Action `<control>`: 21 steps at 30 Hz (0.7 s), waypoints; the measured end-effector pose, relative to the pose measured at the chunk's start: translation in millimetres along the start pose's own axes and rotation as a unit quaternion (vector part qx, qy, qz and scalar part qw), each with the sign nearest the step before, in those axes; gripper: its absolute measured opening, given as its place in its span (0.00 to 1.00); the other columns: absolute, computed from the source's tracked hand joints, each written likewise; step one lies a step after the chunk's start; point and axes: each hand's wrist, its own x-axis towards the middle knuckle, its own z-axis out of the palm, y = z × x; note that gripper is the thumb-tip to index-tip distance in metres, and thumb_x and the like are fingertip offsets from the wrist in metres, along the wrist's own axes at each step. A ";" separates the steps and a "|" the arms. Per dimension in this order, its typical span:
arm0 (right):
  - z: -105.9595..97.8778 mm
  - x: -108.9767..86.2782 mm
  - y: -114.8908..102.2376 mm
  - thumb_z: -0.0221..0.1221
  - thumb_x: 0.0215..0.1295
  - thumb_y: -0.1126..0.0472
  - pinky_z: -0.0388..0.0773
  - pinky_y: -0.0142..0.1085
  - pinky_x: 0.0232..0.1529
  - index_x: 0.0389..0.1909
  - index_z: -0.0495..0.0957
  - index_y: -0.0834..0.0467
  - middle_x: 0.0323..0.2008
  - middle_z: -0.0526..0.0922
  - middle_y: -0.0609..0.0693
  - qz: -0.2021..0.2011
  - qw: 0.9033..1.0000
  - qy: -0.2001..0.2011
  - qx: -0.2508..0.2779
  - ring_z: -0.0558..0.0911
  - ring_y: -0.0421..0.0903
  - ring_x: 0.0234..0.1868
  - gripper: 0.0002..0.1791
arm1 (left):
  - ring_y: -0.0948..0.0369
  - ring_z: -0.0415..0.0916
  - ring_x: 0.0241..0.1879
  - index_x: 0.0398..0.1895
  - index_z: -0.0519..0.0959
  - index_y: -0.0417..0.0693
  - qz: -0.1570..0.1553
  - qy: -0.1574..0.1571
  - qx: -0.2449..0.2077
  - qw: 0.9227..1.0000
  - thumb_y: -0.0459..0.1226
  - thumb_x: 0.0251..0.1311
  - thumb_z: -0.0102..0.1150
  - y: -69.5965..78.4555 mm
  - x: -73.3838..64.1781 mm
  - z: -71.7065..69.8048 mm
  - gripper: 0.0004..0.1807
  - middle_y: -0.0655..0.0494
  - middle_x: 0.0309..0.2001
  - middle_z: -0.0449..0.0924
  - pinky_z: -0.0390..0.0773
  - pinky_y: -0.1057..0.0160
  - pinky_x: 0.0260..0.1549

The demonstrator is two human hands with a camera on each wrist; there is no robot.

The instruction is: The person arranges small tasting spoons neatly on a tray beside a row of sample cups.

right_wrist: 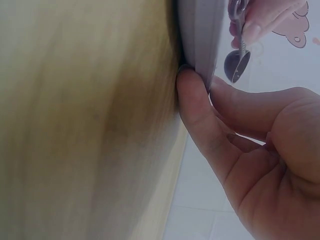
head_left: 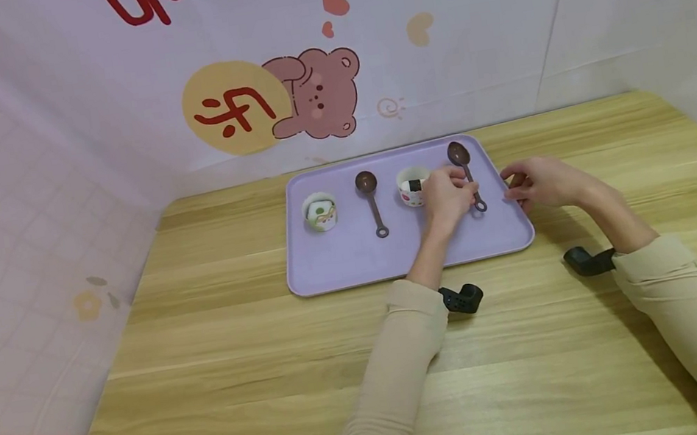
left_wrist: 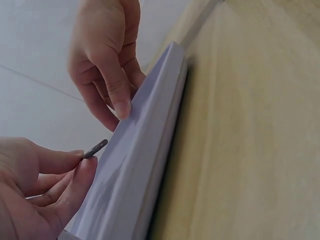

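My left hand [head_left: 446, 198] pinches the handle of a dark brown measuring spoon [head_left: 458, 154] between thumb and fingertips, over the right part of a lilac tray [head_left: 349, 266]. In the left wrist view the handle's end [left_wrist: 95, 149] sticks out past the fingertips. My right hand [head_left: 547, 183] grips the tray's right rim, thumb on one side and fingers on the other, as the right wrist view shows. Just left of my left hand, and partly behind it, stands a small patterned cup [head_left: 411, 197] with a black-and-white item [head_left: 414, 184] inside.
A second brown spoon [head_left: 367, 184] lies mid-tray, and another small cup [head_left: 326, 225] with a white and green item stands at the tray's left. The tray is on a wooden table [head_left: 244, 381], close to a white wall covering [head_left: 462, 75] with a bear print.
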 end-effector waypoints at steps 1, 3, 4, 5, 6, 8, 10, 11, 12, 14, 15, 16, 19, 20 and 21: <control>0.0 0.0 -0.1 0.57 0.70 0.73 0.87 0.41 0.30 0.57 0.67 0.82 0.37 0.84 0.68 0.000 1.000 0.000 0.000 0.87 0.53 0.28 0.20 | 0.59 0.83 0.20 0.41 0.83 0.33 -0.002 0.000 0.010 1.000 0.26 0.56 0.71 -0.1 0.2 1.1 0.10 0.46 0.30 0.87 0.77 0.77 0.16; 0.2 0.1 -0.4 0.57 0.70 0.74 0.87 0.41 0.30 0.56 0.68 0.82 0.37 0.84 0.68 0.001 1.000 0.000 0.002 0.87 0.52 0.28 0.19 | 0.62 0.82 0.19 0.41 0.84 0.35 -0.004 0.000 0.028 1.000 0.28 0.56 0.72 -0.5 0.7 3.0 0.10 0.48 0.30 0.87 0.76 0.78 0.15; 0.3 0.1 -0.4 0.57 0.70 0.74 0.87 0.41 0.30 0.56 0.68 0.82 0.37 0.84 0.68 0.001 1.000 0.000 0.002 0.87 0.52 0.28 0.19 | 0.63 0.82 0.18 0.41 0.84 0.36 -0.005 0.001 0.036 0.999 0.28 0.56 0.72 -0.8 1.0 3.8 0.10 0.49 0.30 0.87 0.76 0.78 0.15; 0.4 0.2 -0.4 0.57 0.70 0.74 0.87 0.41 0.30 0.56 0.67 0.82 0.37 0.84 0.68 0.002 1.000 0.000 0.003 0.87 0.52 0.28 0.19 | 0.64 0.81 0.18 0.40 0.84 0.36 -0.005 0.002 0.045 0.999 0.29 0.56 0.72 -1.0 1.3 4.5 0.10 0.50 0.30 0.87 0.75 0.78 0.15; 0.6 0.2 -0.5 0.57 0.70 0.74 0.87 0.41 0.30 0.56 0.67 0.82 0.37 0.84 0.69 0.003 1.000 0.000 0.005 0.87 0.53 0.28 0.19 | 0.65 0.81 0.18 0.40 0.84 0.37 -0.004 0.002 0.052 0.999 0.29 0.57 0.72 -1.5 1.7 5.1 0.09 0.50 0.30 0.88 0.75 0.79 0.16; 1.0 0.1 -1.0 0.57 0.70 0.74 0.87 0.41 0.30 0.57 0.67 0.82 0.37 0.83 0.69 0.005 1.000 0.001 0.008 0.87 0.53 0.28 0.20 | 0.65 0.82 0.19 0.40 0.84 0.37 0.000 0.003 0.065 0.998 0.30 0.57 0.72 -2.6 2.2 5.6 0.09 0.51 0.30 0.88 0.74 0.79 0.16; 1.2 0.0 -1.1 0.57 0.70 0.74 0.87 0.41 0.30 0.57 0.66 0.83 0.38 0.83 0.70 0.006 1.000 0.000 0.010 0.87 0.54 0.29 0.20 | 0.64 0.83 0.19 0.39 0.84 0.38 0.003 0.003 0.077 0.997 0.31 0.57 0.72 -4.1 2.7 5.9 0.09 0.52 0.30 0.88 0.74 0.80 0.18; 1.3 -0.1 -1.3 0.57 0.70 0.74 0.87 0.41 0.30 0.57 0.66 0.83 0.38 0.83 0.70 0.007 1.000 0.000 0.012 0.87 0.55 0.30 0.20 | 0.64 0.83 0.20 0.39 0.84 0.38 0.004 0.003 0.083 0.997 0.31 0.57 0.72 -4.9 3.0 6.1 0.08 0.52 0.30 0.88 0.74 0.80 0.19; 1.5 -0.1 -1.4 0.57 0.70 0.74 0.87 0.42 0.30 0.57 0.66 0.83 0.38 0.83 0.70 0.008 1.000 0.000 0.013 0.87 0.55 0.30 0.20 | 0.65 0.83 0.21 0.38 0.85 0.39 0.005 0.003 0.091 0.996 0.32 0.57 0.73 -5.7 3.3 6.3 0.08 0.53 0.30 0.88 0.73 0.80 0.22; 1.7 0.1 -1.1 0.57 0.70 0.74 0.87 0.42 0.31 0.57 0.66 0.83 0.38 0.83 0.70 0.010 1.000 0.000 0.012 0.87 0.56 0.30 0.21 | 0.65 0.83 0.22 0.38 0.85 0.40 0.007 0.002 0.109 0.994 0.33 0.57 0.73 -7.0 3.8 6.4 0.08 0.54 0.30 0.88 0.72 0.80 0.26; 1.7 0.2 -0.8 0.57 0.70 0.74 0.87 0.42 0.31 0.57 0.66 0.83 0.38 0.83 0.71 0.011 1.000 0.000 0.012 0.87 0.55 0.30 0.20 | 0.66 0.83 0.23 0.37 0.85 0.41 0.008 0.002 0.119 0.993 0.34 0.57 0.73 -7.6 4.0 6.6 0.08 0.56 0.29 0.88 0.72 0.80 0.28; 1.7 0.3 -0.6 0.57 0.70 0.74 0.87 0.41 0.31 0.57 0.66 0.83 0.38 0.83 0.71 0.011 1.000 0.000 0.011 0.87 0.55 0.30 0.20 | 0.67 0.83 0.23 0.37 0.85 0.42 0.008 0.003 0.129 0.992 0.35 0.57 0.73 -7.9 4.2 6.8 0.08 0.57 0.29 0.88 0.71 0.80 0.30; 1.9 0.3 -0.6 0.57 0.70 0.75 0.87 0.40 0.30 0.57 0.67 0.83 0.39 0.83 0.70 0.011 1.000 0.001 0.008 0.87 0.54 0.30 0.20 | 0.67 0.83 0.26 0.36 0.85 0.43 0.011 0.004 0.148 0.989 0.36 0.57 0.74 -8.6 4.8 7.0 0.08 0.59 0.29 0.88 0.71 0.78 0.33; 2.0 0.3 -0.8 0.57 0.70 0.75 0.87 0.40 0.30 0.57 0.67 0.82 0.39 0.83 0.70 0.011 1.000 0.001 0.007 0.87 0.53 0.30 0.20 | 0.66 0.83 0.28 0.36 0.85 0.43 0.012 0.005 0.152 0.988 0.37 0.57 0.74 -8.8 5.1 7.2 0.08 0.59 0.29 0.88 0.72 0.77 0.34; 1.9 0.2 -1.0 0.57 0.70 0.75 0.87 0.40 0.30 0.57 0.67 0.82 0.39 0.83 0.70 0.009 1.000 0.001 0.007 0.87 0.53 0.30 0.20 | 0.66 0.82 0.29 0.36 0.85 0.44 0.013 0.005 0.156 0.988 0.37 0.57 0.74 -8.9 5.3 7.3 0.08 0.59 0.29 0.88 0.72 0.76 0.35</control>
